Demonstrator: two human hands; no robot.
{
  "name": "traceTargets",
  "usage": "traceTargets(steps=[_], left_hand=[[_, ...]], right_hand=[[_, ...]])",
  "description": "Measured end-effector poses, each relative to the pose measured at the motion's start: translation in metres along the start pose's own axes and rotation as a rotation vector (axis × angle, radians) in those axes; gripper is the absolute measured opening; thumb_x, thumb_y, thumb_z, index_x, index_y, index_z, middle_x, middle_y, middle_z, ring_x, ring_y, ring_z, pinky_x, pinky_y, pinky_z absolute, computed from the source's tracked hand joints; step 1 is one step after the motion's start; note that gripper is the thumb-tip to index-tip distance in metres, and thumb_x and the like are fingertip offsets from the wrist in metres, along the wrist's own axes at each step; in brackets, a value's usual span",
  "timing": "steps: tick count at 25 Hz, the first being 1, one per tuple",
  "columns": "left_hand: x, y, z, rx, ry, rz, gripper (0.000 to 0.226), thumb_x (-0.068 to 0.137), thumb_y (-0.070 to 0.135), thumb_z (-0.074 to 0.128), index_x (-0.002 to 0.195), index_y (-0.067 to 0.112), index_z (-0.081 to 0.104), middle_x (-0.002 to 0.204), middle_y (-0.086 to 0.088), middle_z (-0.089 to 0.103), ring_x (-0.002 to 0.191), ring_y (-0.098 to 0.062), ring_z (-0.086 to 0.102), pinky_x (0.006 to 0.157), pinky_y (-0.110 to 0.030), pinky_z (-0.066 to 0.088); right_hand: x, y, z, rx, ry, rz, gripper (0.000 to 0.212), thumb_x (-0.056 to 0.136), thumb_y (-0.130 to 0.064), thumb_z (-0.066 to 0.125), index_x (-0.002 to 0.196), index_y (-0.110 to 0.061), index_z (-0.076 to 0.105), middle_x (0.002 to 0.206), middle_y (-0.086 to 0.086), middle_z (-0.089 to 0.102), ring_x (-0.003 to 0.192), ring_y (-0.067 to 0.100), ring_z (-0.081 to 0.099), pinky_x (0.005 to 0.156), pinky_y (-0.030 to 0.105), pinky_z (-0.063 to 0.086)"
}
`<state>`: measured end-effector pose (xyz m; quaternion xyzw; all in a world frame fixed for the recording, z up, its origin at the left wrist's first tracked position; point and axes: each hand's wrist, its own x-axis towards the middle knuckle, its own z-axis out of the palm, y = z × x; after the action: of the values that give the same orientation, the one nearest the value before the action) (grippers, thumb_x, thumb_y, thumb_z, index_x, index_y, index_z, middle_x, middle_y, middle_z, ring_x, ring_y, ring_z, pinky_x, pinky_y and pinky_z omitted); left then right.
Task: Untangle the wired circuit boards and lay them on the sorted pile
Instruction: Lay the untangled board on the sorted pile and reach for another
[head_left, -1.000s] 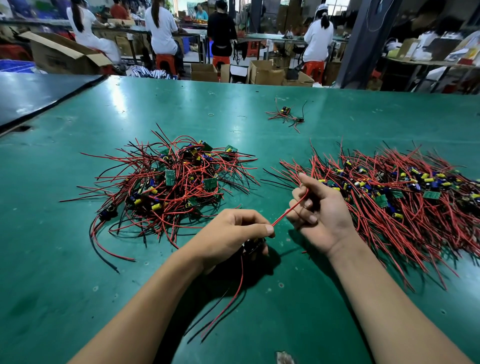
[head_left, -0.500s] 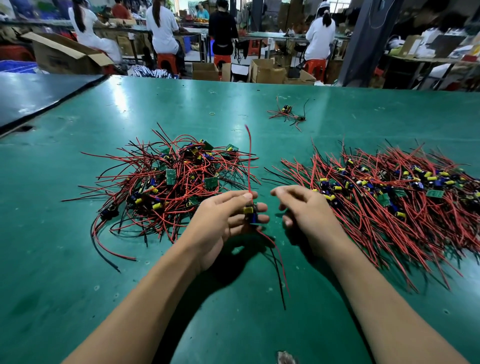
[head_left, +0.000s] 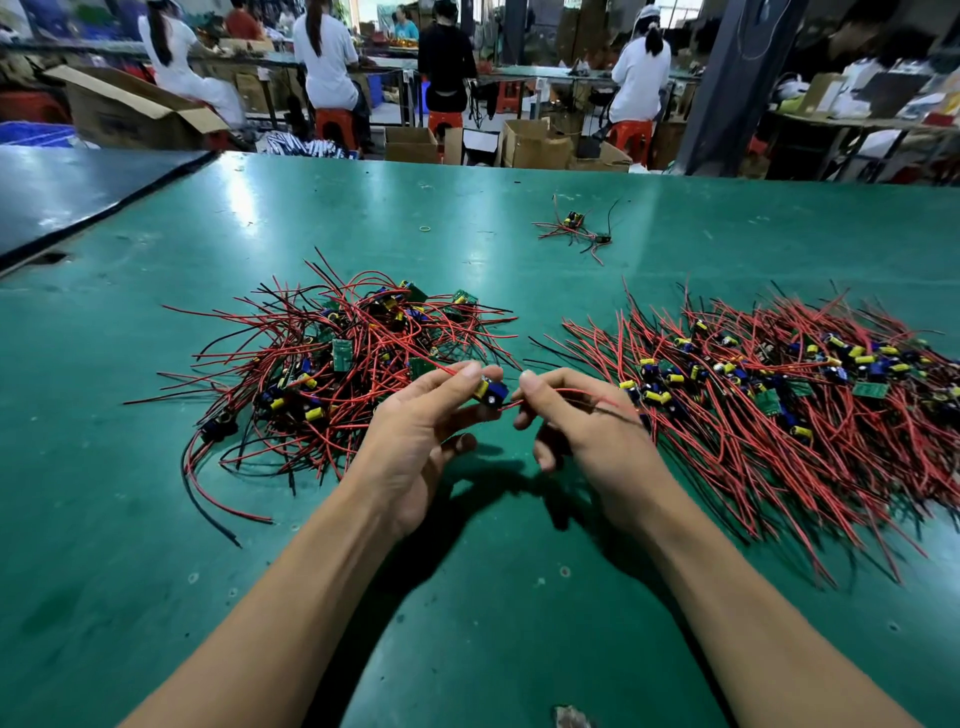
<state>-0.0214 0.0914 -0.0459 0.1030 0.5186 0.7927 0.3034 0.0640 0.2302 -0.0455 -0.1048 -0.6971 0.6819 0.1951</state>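
Observation:
A tangled heap (head_left: 343, 364) of small circuit boards with red and black wires lies on the green table at the left. The sorted pile (head_left: 779, 395), its wires combed roughly one way, spreads at the right. Between them, my left hand (head_left: 421, 431) pinches one small board (head_left: 491, 392) with blue and yellow parts between thumb and fingers. My right hand (head_left: 582, 431) pinches that board's red wire (head_left: 576, 392), which runs rightward toward the sorted pile. Both hands hover just above the table.
A few loose wired boards (head_left: 574, 228) lie farther back on the green table (head_left: 467, 597). A dark table (head_left: 78, 187) adjoins at the far left. Beyond the far edge, people sit on red stools among cardboard boxes (head_left: 530, 143).
The red wire that stood upright from the board has come down and now lies sideways in my right hand. Both hands have edged up and apart slightly, with the board turned.

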Motion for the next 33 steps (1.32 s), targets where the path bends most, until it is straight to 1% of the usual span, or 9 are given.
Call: traceTargets(steps=[2,5,11,15,19,22,25,28,33], left_hand=[[-0.001,-0.001,0.002,-0.08,-0.061,-0.007,0.041,0.073,0.022,0.071,0.112,0.009,0.064,0.1,-0.004,0.075,0.083,-0.015,0.071,0.065,-0.022,0.053],[-0.003,-0.003,0.004,-0.201,-0.168,-0.026,0.038,0.072,0.007,0.069,0.109,0.009,0.063,0.103,-0.01,0.074,0.092,-0.022,0.073,0.077,-0.028,0.059],[-0.002,-0.003,0.003,-0.167,-0.145,0.064,0.04,0.068,-0.003,0.069,0.107,0.007,0.065,0.106,-0.011,0.073,0.094,-0.02,0.072,0.078,-0.028,0.058],[-0.003,-0.004,0.003,-0.133,-0.176,0.05,0.045,0.065,-0.006,0.068,0.108,0.007,0.066,0.111,-0.011,0.073,0.097,-0.018,0.07,0.083,-0.029,0.058],[-0.002,-0.005,0.005,-0.129,-0.182,0.007,0.042,0.065,-0.01,0.062,0.105,0.003,0.067,0.102,-0.013,0.075,0.088,-0.016,0.072,0.084,-0.029,0.058],[-0.001,-0.003,0.003,-0.135,-0.163,0.004,0.04,0.067,-0.008,0.063,0.106,0.002,0.067,0.103,-0.014,0.074,0.087,-0.018,0.073,0.079,-0.027,0.06],[-0.001,-0.002,0.004,-0.168,-0.134,-0.024,0.029,0.068,-0.001,0.069,0.097,0.003,0.069,0.094,-0.016,0.074,0.076,-0.02,0.072,0.07,-0.028,0.061],[-0.004,-0.006,0.007,-0.114,-0.126,-0.061,0.021,0.067,0.003,0.074,0.086,0.004,0.065,0.081,-0.016,0.068,0.065,-0.022,0.067,0.059,-0.03,0.06],[-0.007,-0.01,0.006,0.076,-0.093,-0.051,0.03,0.065,0.003,0.079,0.086,0.004,0.058,0.084,-0.021,0.065,0.065,-0.028,0.064,0.06,-0.037,0.057]], right_hand=[[0.002,-0.006,-0.004,0.292,0.013,0.12,0.019,0.076,-0.035,0.075,0.075,-0.016,0.074,0.069,0.002,0.067,0.041,0.011,0.05,0.042,0.017,0.039],[0.005,-0.009,-0.009,0.5,0.007,0.283,0.019,0.07,-0.037,0.077,0.072,-0.018,0.076,0.067,-0.005,0.064,0.046,0.005,0.05,0.046,0.016,0.043],[0.004,-0.011,-0.013,0.292,-0.043,0.438,0.027,0.069,-0.046,0.076,0.064,-0.02,0.075,0.065,-0.004,0.065,0.044,0.006,0.052,0.04,0.016,0.042],[0.005,-0.01,-0.019,0.321,-0.053,0.393,0.019,0.082,-0.034,0.071,0.074,-0.018,0.075,0.067,-0.004,0.064,0.048,0.007,0.054,0.045,0.016,0.044],[0.005,-0.008,-0.018,0.319,-0.085,0.308,0.018,0.074,-0.033,0.078,0.078,-0.016,0.072,0.07,-0.001,0.064,0.048,0.01,0.053,0.045,0.018,0.045],[0.005,-0.006,-0.018,0.283,-0.067,0.258,0.012,0.075,-0.028,0.077,0.075,-0.016,0.075,0.073,0.003,0.068,0.047,0.012,0.057,0.046,0.02,0.047],[0.005,-0.004,-0.015,0.237,-0.06,0.203,0.01,0.079,-0.025,0.074,0.075,-0.017,0.076,0.077,0.007,0.07,0.048,0.012,0.058,0.048,0.021,0.048],[0.003,-0.001,-0.013,0.125,-0.099,0.15,0.012,0.082,-0.027,0.072,0.079,-0.016,0.074,0.074,0.004,0.069,0.053,0.012,0.059,0.051,0.02,0.048],[0.001,-0.002,-0.011,-0.105,-0.103,0.095,0.029,0.08,-0.047,0.077,0.073,-0.019,0.07,0.065,-0.003,0.066,0.051,0.008,0.053,0.049,0.02,0.041]])
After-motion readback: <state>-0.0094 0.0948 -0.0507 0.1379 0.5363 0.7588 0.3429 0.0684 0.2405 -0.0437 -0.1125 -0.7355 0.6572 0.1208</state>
